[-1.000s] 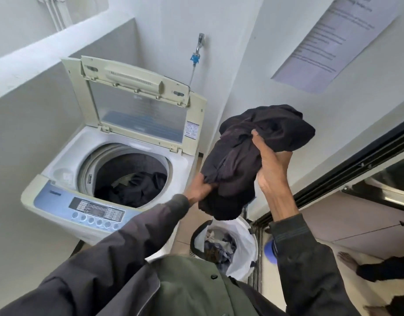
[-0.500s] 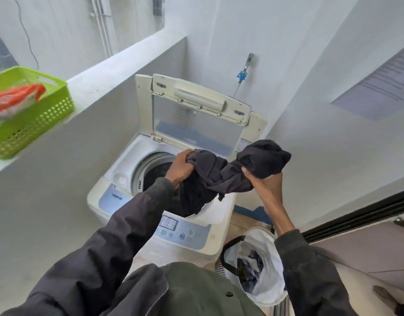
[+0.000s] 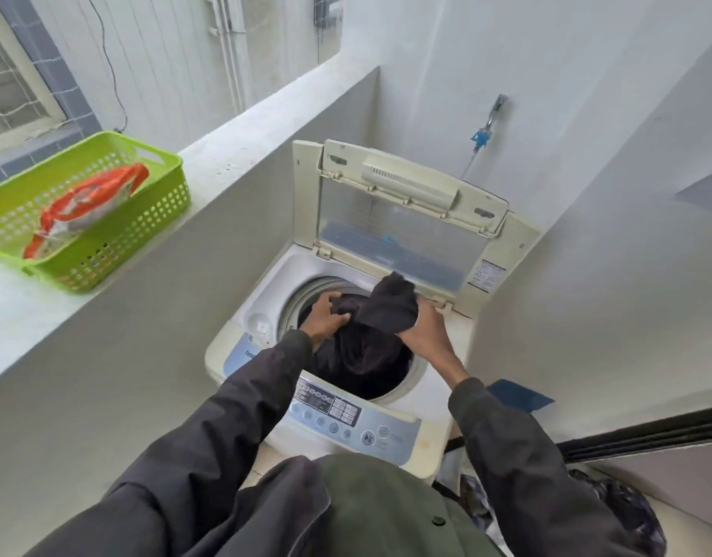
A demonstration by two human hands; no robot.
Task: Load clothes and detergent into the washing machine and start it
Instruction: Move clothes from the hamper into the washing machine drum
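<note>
A white top-loading washing machine stands in the corner with its lid raised upright. A dark garment hangs into the drum opening. My left hand grips its left part over the drum. My right hand holds the bunched upper part at the drum's right rim. The control panel runs along the machine's front edge. An orange and white detergent packet lies in a green basket on the ledge to the left.
A concrete ledge runs along the left wall beside the machine. A tap with a blue fitting sits on the wall behind. A bag with more clothes stands on the floor at the lower right, beside a sliding door track.
Both hands have carried the dark garment from the right, above the bag, leftward and down into the drum opening. The view has swung left, bringing the green basket into sight.
</note>
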